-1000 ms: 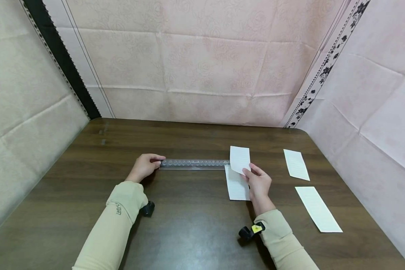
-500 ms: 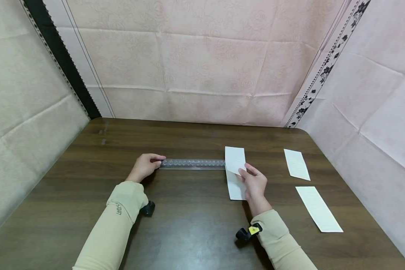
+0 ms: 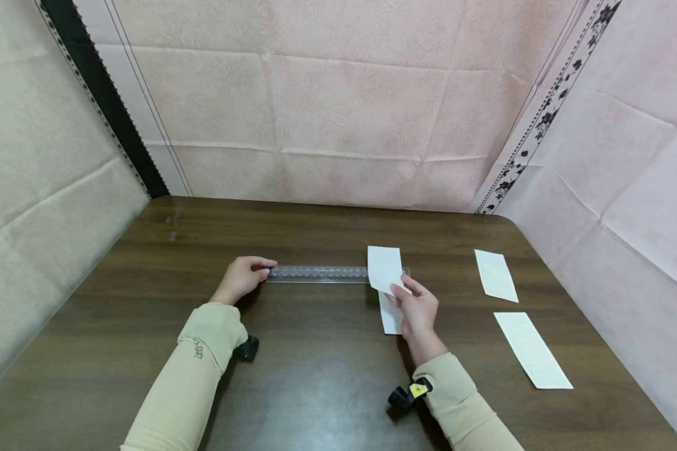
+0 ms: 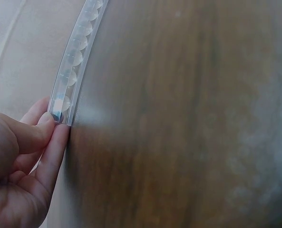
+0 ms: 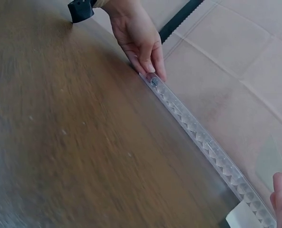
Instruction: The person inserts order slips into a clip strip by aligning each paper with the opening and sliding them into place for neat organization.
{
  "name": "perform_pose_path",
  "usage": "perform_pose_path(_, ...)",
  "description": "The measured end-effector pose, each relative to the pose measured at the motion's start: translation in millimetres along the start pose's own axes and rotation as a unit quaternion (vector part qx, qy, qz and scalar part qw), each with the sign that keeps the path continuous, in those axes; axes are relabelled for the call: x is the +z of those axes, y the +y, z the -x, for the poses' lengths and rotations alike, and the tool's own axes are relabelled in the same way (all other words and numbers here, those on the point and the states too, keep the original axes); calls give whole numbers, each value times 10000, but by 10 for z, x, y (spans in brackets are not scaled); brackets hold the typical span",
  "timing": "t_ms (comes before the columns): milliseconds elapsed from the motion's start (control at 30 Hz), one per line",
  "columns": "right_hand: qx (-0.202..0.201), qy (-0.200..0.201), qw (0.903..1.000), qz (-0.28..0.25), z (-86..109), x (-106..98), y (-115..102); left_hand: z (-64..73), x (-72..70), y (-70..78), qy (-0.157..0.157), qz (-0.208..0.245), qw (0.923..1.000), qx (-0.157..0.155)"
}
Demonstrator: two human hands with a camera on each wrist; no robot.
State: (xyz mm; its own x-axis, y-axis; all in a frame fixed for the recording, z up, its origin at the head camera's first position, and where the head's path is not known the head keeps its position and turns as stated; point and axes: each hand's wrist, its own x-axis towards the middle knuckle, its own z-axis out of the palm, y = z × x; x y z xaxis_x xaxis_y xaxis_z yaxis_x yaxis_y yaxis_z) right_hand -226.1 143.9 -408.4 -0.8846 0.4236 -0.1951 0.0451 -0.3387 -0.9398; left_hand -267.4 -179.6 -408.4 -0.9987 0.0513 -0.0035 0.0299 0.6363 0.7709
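Note:
A long clear channel (image 3: 321,274) with a row of round transparent balls lies across the dark table. My left hand (image 3: 244,277) pinches its left end between thumb and fingers; in the left wrist view a darker ball (image 4: 58,117) sits in that end. With thumb and fingers my right hand (image 3: 419,308) holds a white card (image 3: 384,268) by its lower right part, over the right stretch of the channel, hiding the balls behind it. A second white card (image 3: 390,318) lies below, partly covered by the right hand and the held card. The channel's right tip shows just past the held card.
Two more white cards lie at the right: a short one (image 3: 496,275) farther back and a longer, faintly lined one (image 3: 533,349) nearer. Patterned cloth (image 3: 338,113) hangs behind the table (image 3: 293,388) and along both sides.
My right hand has slid left along the channel with the held card, leaving the channel's right tip visible. The left hand, the channel and the lying cards have stayed put.

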Motion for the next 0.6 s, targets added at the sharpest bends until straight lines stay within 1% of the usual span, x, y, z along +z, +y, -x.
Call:
perform_pose_path(100,-98,-3,9999,-98,30,11,25,2,-2,0,-2,2,10000,-13)
perform_pose_path(133,-175,-39,9996,-239,44,8,32,2,-3,1,-3,2,10000,-16)
perform_pose_path(233,-233,-78,9992,-307,70,14,45,-1,-3,0,-5,0,10000,-16)
perform_pose_path(333,-167,-131,9994,-278,77,28,51,-5,-3,-4,-7,-16,10000,-8)
perform_pose_path(400,-36,-128,9998,-134,79,46,46,-6,-3,-6,-4,-25,10000,1)
perform_pose_path(600,85,-245,9995,-183,112,88,58,2,-4,4,-21,-33,10000,-1)
